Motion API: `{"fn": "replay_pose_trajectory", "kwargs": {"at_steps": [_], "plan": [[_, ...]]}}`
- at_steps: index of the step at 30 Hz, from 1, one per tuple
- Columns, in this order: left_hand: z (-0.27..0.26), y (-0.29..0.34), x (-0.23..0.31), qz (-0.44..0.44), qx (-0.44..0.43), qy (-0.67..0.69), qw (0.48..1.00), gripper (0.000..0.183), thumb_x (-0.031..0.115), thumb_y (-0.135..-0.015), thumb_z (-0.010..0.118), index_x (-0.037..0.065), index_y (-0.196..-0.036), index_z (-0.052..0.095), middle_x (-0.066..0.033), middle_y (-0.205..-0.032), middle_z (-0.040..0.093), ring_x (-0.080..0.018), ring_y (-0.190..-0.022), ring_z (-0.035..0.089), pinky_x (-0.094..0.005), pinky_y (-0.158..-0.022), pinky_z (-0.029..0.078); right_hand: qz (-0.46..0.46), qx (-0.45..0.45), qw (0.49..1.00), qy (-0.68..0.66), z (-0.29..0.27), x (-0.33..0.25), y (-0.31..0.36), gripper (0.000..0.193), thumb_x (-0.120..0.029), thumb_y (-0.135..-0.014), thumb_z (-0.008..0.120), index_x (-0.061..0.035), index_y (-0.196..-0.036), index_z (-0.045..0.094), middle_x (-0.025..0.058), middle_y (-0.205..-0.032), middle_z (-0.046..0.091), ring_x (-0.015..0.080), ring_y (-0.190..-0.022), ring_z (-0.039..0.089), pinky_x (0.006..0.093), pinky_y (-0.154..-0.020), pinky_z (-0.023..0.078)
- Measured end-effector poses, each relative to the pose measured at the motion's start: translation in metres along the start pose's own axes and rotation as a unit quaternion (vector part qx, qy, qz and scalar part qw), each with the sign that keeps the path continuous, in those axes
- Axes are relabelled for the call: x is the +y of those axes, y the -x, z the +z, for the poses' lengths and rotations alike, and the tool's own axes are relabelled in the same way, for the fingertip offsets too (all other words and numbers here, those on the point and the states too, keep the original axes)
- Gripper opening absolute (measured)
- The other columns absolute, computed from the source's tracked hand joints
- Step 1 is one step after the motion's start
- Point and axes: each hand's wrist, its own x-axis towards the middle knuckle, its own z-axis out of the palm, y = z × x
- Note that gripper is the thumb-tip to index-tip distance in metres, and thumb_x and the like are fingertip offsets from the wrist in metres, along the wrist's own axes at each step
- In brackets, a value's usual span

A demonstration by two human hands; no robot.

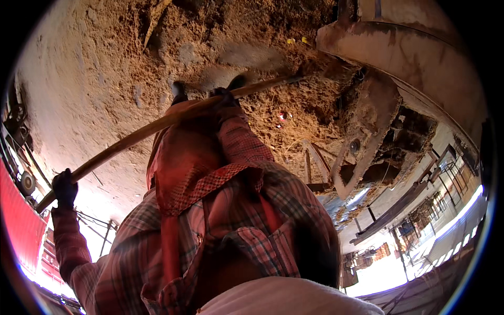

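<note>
A long wooden handle (142, 130) runs slantwise across in front of my body, from low at the left up toward the right. My left hand (64, 190) is closed around it near its lower left end. Farther along, in front of my legs, my right hand (224, 97) is wrapped round the same handle, its fingers dark and partly hard to see. The handle's far end reaches into loose brown, fibrous material (273, 118) on the ground. Whatever head sits there is too dark and blurred to tell.
A large rusty, curved metal machine part (399, 52) stands at the upper right, with a metal frame (367, 126) below it. My feet (236, 81) are on littered ground. A red corrugated sheet (21, 215) and a small wheel (27, 182) are at the far left.
</note>
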Motion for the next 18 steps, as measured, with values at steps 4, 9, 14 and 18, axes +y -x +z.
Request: {"fn": "replay_pose_trajectory", "kwargs": {"at_steps": [4,9,14,18], "plan": [[0.001,-0.016,0.101,0.007,0.009,0.056,0.998,0.015,0.012,-0.064,0.061,0.01,-0.074,0.05,-0.0064,-0.061,0.051,-0.0268,-0.061,0.055,-0.0403,-0.058,0.044,-0.035,-0.013,0.993,0.109,-0.075,-0.082,-0.012,0.027,-0.028,-0.082,0.046,-0.0093,-0.062,0.044,0.0073,-0.06,0.045,0.0233,-0.057,0.043,0.0379,-0.056,0.04],[-0.012,-0.042,0.163,0.006,-0.138,0.29,0.947,0.007,0.01,-0.064,0.06,0.008,-0.069,0.056,-0.0128,-0.061,0.059,-0.0292,-0.063,0.06,-0.041,-0.062,0.048,0.056,0.182,0.892,0.41,-0.141,-0.17,-0.011,0.024,-0.031,-0.086,0.049,-0.0085,-0.077,0.047,0.0061,-0.067,0.049,0.0217,-0.061,0.044,0.0362,-0.058,0.041],[0.007,-0.065,0.187,0.008,-0.548,0.581,0.602,0.015,0.012,-0.067,0.065,-0.002,-0.072,0.062,-0.008,-0.058,0.06,-0.015,-0.048,0.059,-0.0275,-0.044,0.049,0.082,0.424,0.569,0.7,-0.105,-0.214,0.075,0.035,-0.031,-0.088,0.049,-0.0042,-0.111,0.051,0.0098,-0.094,0.059,0.0216,-0.079,0.058,0.0326,-0.067,0.05],[0.049,-0.063,0.185,0.07,-0.56,0.607,0.559,0.018,0.014,-0.067,0.065,-0.002,-0.075,0.062,-0.0087,-0.059,0.061,-0.0146,-0.047,0.059,-0.0272,-0.043,0.048,0.167,0.331,0.331,0.868,-0.079,-0.206,0.126,0.038,-0.026,-0.084,0.056,-0.0057,-0.115,0.052,0.0107,-0.109,0.058,0.0228,-0.089,0.06,0.0341,-0.072,0.052]]}}
